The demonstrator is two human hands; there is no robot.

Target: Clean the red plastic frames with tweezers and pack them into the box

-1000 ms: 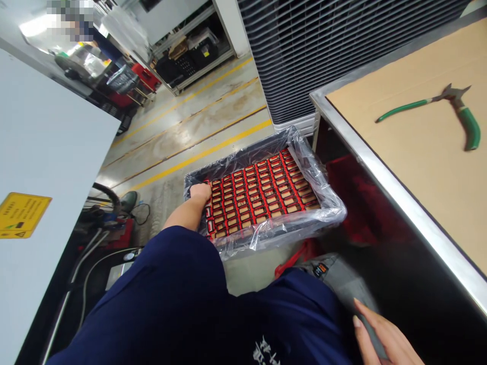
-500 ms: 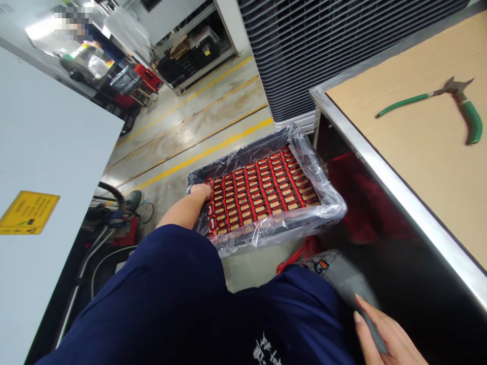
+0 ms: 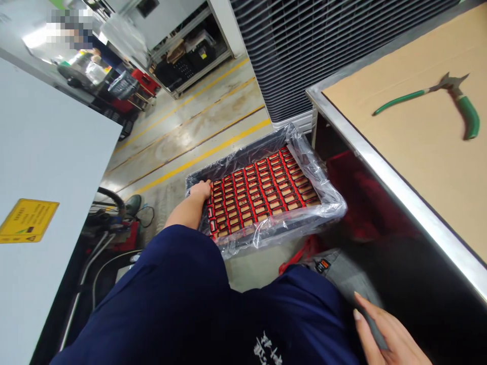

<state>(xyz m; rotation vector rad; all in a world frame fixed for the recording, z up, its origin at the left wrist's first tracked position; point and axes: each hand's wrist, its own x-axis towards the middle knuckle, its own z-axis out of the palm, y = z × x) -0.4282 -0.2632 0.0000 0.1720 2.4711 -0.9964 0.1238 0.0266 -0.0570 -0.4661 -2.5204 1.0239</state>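
Left hand is down at the left end of the dark crate, fingers at the outer edge of the red-and-black pieces; whether that grip is apart or closed on a piece, I can't tell. And those pieces sit in tight rows inside the crate, clear plastic draped over its rim! Over to the right hand, low in the corner, well apart from the crate, its grip clamped on a grey strip between thumb and fingers. Up on the worktop, 1 pair of pliers lies with its 2 green handles spread wide. Yellow lines cross the floor beyond the crate.
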